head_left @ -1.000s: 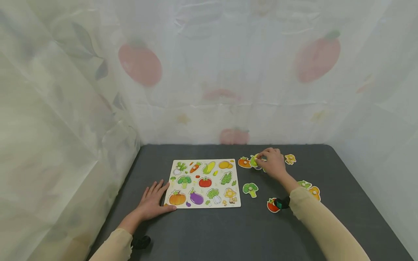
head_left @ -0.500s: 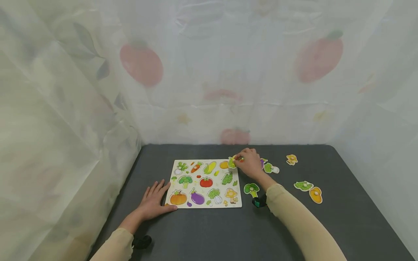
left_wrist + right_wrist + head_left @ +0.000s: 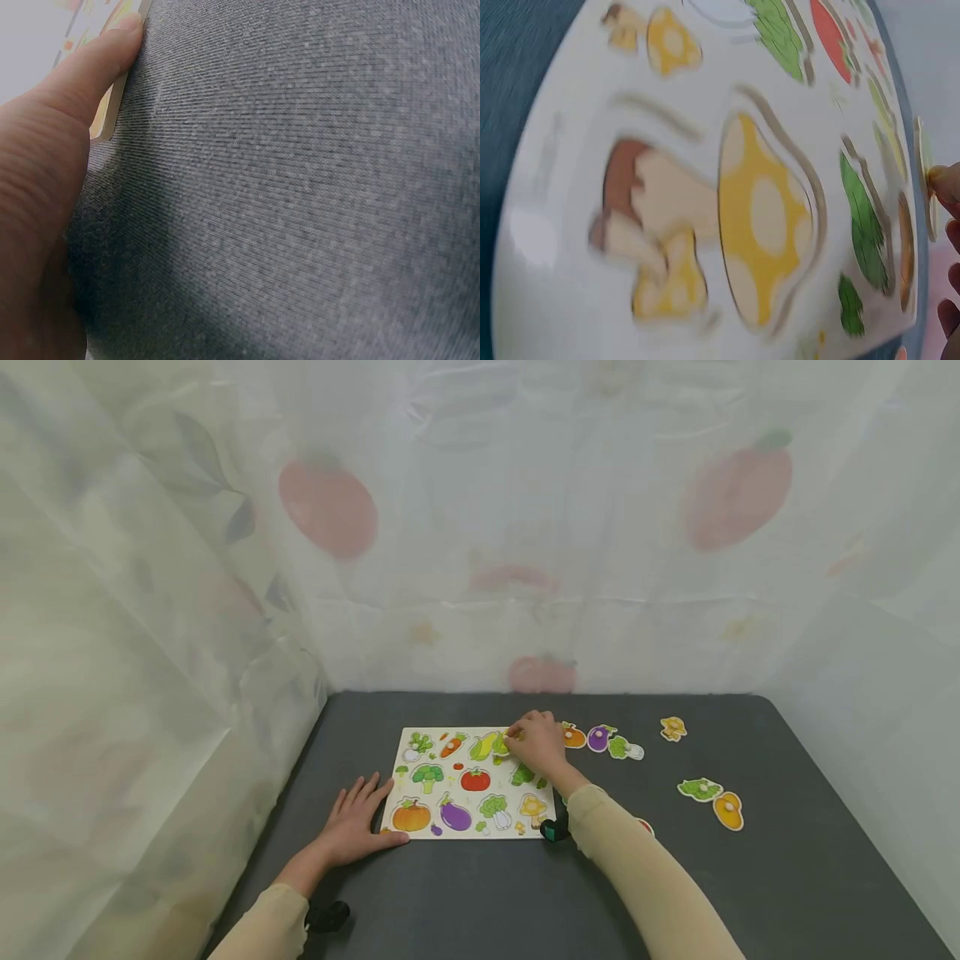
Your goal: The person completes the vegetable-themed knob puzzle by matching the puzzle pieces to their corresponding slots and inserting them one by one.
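A white vegetable puzzle board [image 3: 442,850] lies on the table, printed with pictures set in recesses. My left hand [image 3: 356,822] rests with spread fingers along its left edge, the thumb on the front corner; the left wrist view shows that thumb [image 3: 112,52] on the rim. Over the board's back right, my right hand [image 3: 538,743] pinches a yellow-green corn puzzle piece [image 3: 501,746] beside the printed corn. From the right wrist the piece [image 3: 922,146] shows edge-on above the board, gripped by fingertips at its knob. The large printed mushroom [image 3: 765,217] fills the foreground there.
Right of the board lie loose pieces: a pumpkin [image 3: 574,737], an eggplant [image 3: 599,739], a leafy cabbage [image 3: 625,748], a mushroom [image 3: 672,729], a pea pod [image 3: 700,790] and a potato [image 3: 728,811]. A red piece [image 3: 647,827] is mostly hidden behind the right sleeve [image 3: 637,868].
My right hand has carried the corn piece leftward from the cluster of loose pieces to over the board. The left hand keeps its place on the board's edge.
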`<action>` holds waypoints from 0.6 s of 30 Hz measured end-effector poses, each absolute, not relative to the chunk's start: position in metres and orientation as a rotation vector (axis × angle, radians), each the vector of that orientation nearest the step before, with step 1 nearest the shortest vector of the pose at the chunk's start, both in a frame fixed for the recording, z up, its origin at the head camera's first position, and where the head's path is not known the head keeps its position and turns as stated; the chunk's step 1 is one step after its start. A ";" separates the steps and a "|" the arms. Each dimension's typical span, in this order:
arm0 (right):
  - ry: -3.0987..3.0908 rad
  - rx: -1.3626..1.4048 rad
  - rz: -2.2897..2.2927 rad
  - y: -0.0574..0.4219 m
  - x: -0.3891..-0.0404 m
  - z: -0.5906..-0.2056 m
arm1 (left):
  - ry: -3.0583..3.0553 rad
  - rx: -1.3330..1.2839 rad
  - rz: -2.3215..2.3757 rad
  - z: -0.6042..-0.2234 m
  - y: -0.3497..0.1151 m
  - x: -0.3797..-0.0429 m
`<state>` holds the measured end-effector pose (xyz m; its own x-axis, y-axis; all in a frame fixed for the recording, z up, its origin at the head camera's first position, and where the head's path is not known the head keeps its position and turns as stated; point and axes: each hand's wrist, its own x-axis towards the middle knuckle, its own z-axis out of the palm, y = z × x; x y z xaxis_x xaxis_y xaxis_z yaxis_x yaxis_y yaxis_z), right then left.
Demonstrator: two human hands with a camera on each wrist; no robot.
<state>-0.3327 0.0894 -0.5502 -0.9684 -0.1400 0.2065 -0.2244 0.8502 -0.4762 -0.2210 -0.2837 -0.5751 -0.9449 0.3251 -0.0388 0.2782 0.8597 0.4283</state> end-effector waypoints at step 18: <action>-2.871 0.296 0.750 0.053 -0.333 -0.558 | 2.941 0.504 0.692 -0.575 -0.282 -0.220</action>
<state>-0.3334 0.0534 -0.5583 -0.9677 -0.1503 0.2024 -0.2301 0.8545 -0.4656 -0.2201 -0.2815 -0.5746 -0.9428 0.3333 -0.0005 0.2981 0.8439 0.4460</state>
